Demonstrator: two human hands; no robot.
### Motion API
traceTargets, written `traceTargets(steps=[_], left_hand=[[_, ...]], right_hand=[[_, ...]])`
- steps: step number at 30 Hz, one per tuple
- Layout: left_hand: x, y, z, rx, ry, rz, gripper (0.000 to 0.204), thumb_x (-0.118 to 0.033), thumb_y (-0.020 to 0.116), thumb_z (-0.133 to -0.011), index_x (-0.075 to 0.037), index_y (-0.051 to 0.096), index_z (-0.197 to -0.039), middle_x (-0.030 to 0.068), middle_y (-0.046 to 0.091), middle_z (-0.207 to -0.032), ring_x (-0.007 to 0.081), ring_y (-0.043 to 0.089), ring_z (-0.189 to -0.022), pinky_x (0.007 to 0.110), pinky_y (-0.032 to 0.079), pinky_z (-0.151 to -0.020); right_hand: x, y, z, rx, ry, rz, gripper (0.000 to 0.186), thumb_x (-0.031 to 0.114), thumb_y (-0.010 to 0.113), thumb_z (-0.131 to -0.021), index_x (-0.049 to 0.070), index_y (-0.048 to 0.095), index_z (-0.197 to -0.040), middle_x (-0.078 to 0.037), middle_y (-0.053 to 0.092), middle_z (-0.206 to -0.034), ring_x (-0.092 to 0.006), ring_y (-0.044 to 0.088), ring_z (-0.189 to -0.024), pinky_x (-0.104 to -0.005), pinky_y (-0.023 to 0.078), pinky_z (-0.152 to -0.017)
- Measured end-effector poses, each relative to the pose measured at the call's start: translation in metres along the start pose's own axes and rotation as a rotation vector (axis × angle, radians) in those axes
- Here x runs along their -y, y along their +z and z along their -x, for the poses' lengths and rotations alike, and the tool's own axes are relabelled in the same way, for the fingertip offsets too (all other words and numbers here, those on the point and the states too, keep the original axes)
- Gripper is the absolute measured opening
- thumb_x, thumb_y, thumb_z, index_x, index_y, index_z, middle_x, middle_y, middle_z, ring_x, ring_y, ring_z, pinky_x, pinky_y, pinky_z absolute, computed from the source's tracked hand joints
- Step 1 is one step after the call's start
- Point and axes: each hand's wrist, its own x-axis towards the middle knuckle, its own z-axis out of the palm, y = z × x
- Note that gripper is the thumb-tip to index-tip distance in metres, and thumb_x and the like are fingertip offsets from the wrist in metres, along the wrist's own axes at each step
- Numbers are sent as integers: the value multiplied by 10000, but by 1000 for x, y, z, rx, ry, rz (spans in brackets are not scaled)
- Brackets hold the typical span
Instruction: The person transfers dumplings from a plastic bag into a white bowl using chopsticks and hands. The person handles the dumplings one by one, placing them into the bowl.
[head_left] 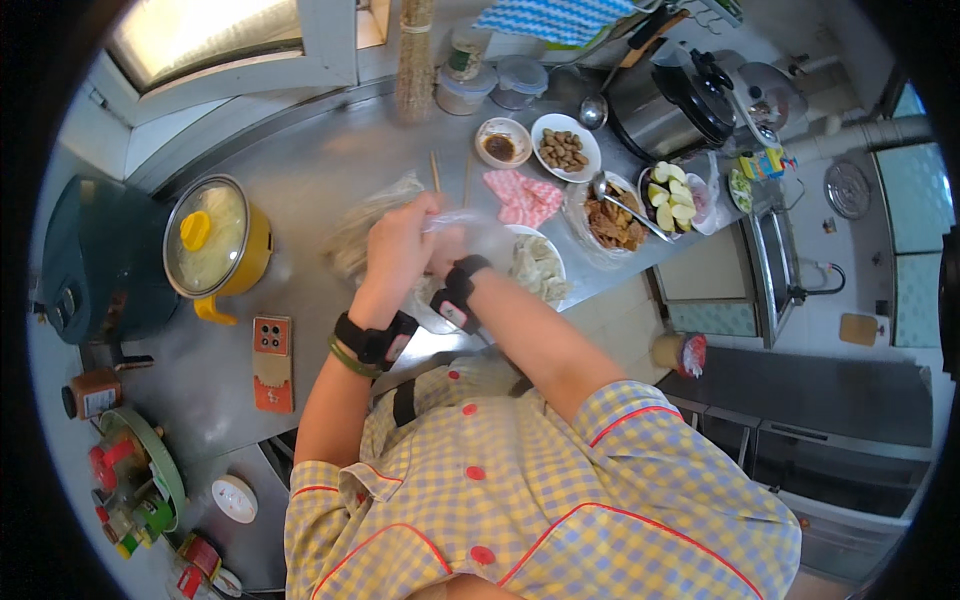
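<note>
My left hand (pixel 396 243) is closed on the gathered plastic of a clear plastic bag (pixel 365 222) above the metal counter. Pale contents, too blurred to name, show in the bag. Close against it is my right hand (pixel 447 250), smeared by motion, its fingers partly hidden behind the left hand and the plastic. Beside the right wrist stands a white bowl (pixel 562 262) with greyish-white, clumped food (pixel 538 268). A pink checked cloth (pixel 522 197) lies just beyond. Two thin sticks like chopsticks (pixel 435 172) rest on the far side of the bag.
At left are a yellow pot (pixel 258 240) with a glass lid, a dark green appliance (pixel 105 265) and a phone (pixel 272 365). Along the back right stand a sauce bowl (pixel 500 148), a plate of brown nuggets (pixel 563 150), brown food with a spoon (pixel 612 222), cut eggplant (pixel 672 197) and a pressure cooker (pixel 650 105).
</note>
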Motion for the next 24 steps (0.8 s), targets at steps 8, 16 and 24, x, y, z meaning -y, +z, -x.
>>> traceTargets(steps=[8,16,24], left_hand=[[-7,8,-3,35,8,-39,152,-67,570,-754,-100,538,-899,164,628,-781,381,605,-753,452,464,-624],[-1,7,3,26,-15,-66,147,-85,582,-759,-101,541,-899,163,631,-772,378,607,-756,458,465,-621],[0,9,7,40,-17,-43,148,-61,570,-749,-103,544,-888,169,627,-778,382,604,-752,453,470,-628]], right_hand=[[-45,65,-22,-222,-28,-283,166,235,539,-801,80,583,-842,-125,604,-864,-311,585,-876,-421,457,-710],[-15,5,12,-139,-188,-1,196,202,564,-773,69,574,-916,-126,613,-921,-332,601,-890,-430,478,-682],[-20,-1,14,28,-157,-24,200,184,569,-772,85,586,-945,-129,616,-965,-345,600,-909,-464,482,-705]])
